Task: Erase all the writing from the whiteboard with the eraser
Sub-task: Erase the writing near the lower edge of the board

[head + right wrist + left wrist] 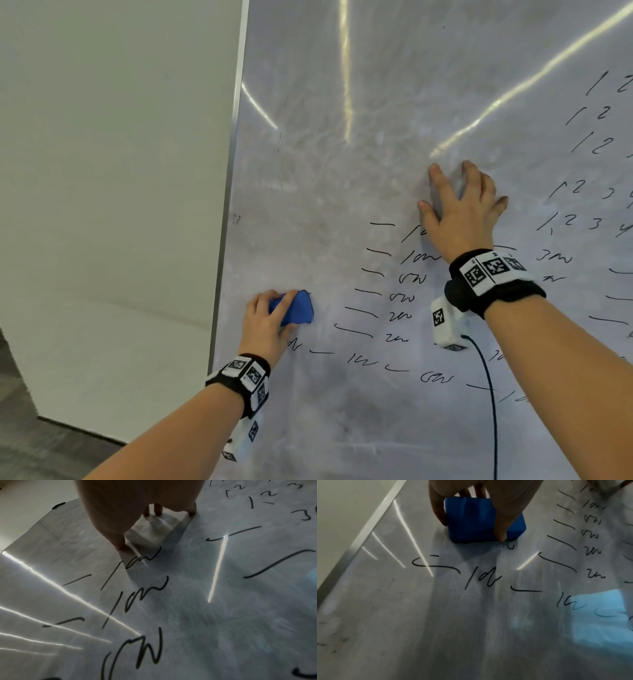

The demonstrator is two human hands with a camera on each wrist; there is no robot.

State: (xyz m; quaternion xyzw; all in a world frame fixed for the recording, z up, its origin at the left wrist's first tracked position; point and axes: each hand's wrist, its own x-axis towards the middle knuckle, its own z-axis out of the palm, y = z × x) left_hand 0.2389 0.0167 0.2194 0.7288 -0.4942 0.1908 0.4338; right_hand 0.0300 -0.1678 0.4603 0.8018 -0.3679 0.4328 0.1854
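A large whiteboard fills the head view, smeared grey in its upper left part. Black writing in dashes and scribbles runs across its lower middle, and rows of numbers stand at the right. My left hand grips a blue eraser and holds it flat against the board near the left edge. In the left wrist view the eraser sits between thumb and fingers just above the writing. My right hand presses flat on the board with spread fingers, touching writing.
The board's metal frame runs down the left side, with a plain white wall beyond it. A black cable hangs from the right wrist camera. Bright ceiling light streaks reflect on the board.
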